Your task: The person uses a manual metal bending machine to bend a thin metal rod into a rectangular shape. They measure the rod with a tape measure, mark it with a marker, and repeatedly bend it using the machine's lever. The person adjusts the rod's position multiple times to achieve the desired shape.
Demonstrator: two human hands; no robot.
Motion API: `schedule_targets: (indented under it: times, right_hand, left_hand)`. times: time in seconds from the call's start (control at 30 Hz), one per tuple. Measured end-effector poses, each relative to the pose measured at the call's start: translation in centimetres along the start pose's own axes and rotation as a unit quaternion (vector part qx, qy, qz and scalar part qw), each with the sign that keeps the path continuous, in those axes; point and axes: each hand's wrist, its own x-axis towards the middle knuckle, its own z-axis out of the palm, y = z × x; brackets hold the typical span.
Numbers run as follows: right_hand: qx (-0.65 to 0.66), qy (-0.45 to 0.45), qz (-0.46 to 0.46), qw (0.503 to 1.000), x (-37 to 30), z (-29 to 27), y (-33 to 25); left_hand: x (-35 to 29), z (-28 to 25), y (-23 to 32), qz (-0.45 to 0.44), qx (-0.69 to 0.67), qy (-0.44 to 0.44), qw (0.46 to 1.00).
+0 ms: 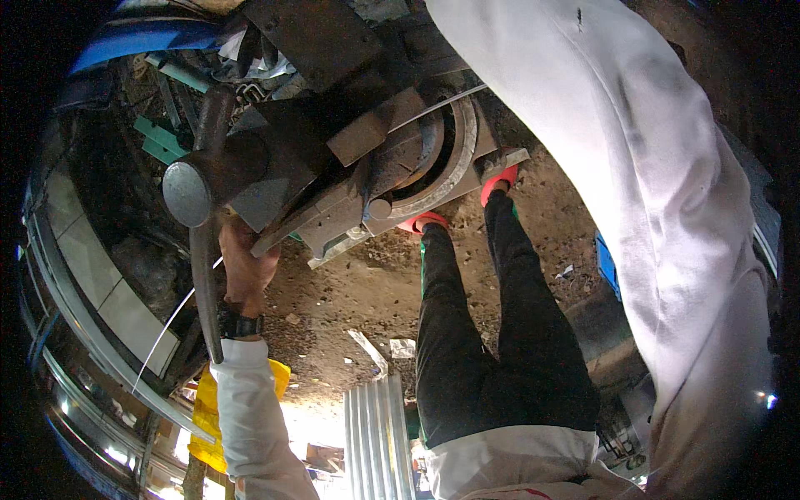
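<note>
Left hand (246, 265): bare, black wristwatch (240, 325), white long sleeve (250, 408). Black trousers (492, 333), red-toed footwear (500, 179).

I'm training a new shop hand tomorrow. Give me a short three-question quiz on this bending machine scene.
1. True or false: the left hand is closed around the lever.
2. What colour are the shoes by the machine? A green, B red, C white.
3. Fill in: on the left wrist sits a black ____.

Key: 1 true; 2 B; 3 watch. The right hand is out of sight past its sleeve.
</note>
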Motion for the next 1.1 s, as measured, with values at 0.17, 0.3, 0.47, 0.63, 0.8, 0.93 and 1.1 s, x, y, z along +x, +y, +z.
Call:
schedule_targets:
  times: [0.17, 0.3, 0.47, 0.63, 0.8, 0.93, 1.1]
  right_hand:
    - [0.183, -0.115, -0.024, 0.976, 7.3, 0.0, 9.3]
    - [0.048, -0.016, -0.052, 0.997, -2.5, -1.5, 0.7]
    - [0.300, -0.026, -0.031, 0.953, 1.1, 1.6, 4.6]
    - [0.237, -0.003, -0.072, 0.969, 5.1, 2.7, 7.2]
    - [0.187, 0.035, -0.059, 0.980, -0.1, 1.8, 6.5]
    - [0.188, 0.050, -0.055, 0.979, -0.5, 2.3, 7.6]
    - [0.196, 0.064, -0.061, 0.977, -0.7, 2.7, 8.1]
  left_hand:
    - [2.1, 0.4, 2.3, -0.015, 0.006, -0.060, 0.998]
    - [0.2, -0.4, 1.1, -0.036, -0.097, -0.063, 0.993]
    - [0.8, -1.0, 0.3, -0.003, 0.097, -0.088, 0.991]
    - [0.3, -1.5, -1.0, 0.018, 0.141, -0.112, 0.984]
    - [-0.4, -2.3, -2.2, 0.040, 0.184, -0.103, 0.977]
    - [0.5, -2.0, 0.2, 0.073, 0.209, -0.119, 0.968]
    - [-0.5, -3.0, -0.4, 0.166, 0.354, -0.143, 0.909]
